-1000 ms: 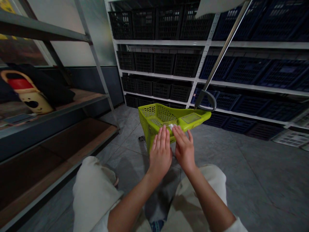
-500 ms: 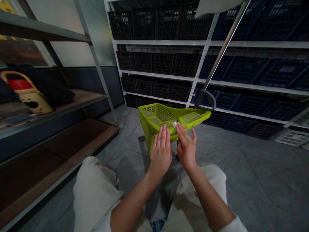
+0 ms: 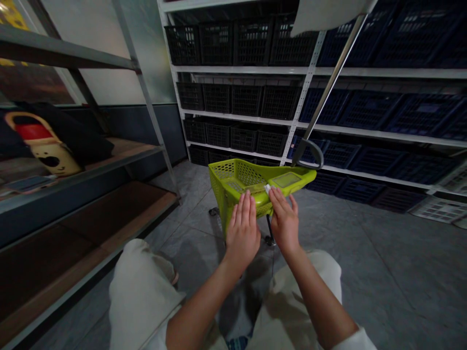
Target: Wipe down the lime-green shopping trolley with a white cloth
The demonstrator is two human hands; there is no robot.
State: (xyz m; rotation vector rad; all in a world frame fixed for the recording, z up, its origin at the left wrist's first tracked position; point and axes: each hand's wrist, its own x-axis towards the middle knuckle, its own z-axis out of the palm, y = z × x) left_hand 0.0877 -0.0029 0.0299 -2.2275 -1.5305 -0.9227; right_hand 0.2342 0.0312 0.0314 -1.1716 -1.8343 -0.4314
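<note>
A lime-green plastic shopping trolley [image 3: 233, 182] with a mesh basket stands tilted in front of my knees. My left hand [image 3: 243, 232] lies flat against its front, fingers extended and apart, holding nothing. My right hand [image 3: 283, 218] is beside it, with its fingertips pinching a small white piece of cloth [image 3: 268, 188] against the trolley's green top edge. A long metal pole [image 3: 330, 82] with a grey loop handle [image 3: 308, 151] rises from the trolley's far end. My hands hide the lower basket.
White shelving [image 3: 237, 70] holds several rows of black and dark blue crates ahead. To the left, a metal shelf unit [image 3: 91, 194] with wooden boards holds dark fabric and a yellow-and-red bag [image 3: 44, 146]. Grey floor tiles [image 3: 383, 253] spread right. My light trousers fill the bottom.
My right hand and the white cloth have moved rightward along the trolley's edge. The left hand stays on the trolley. The trolley's small wheels show more below it.
</note>
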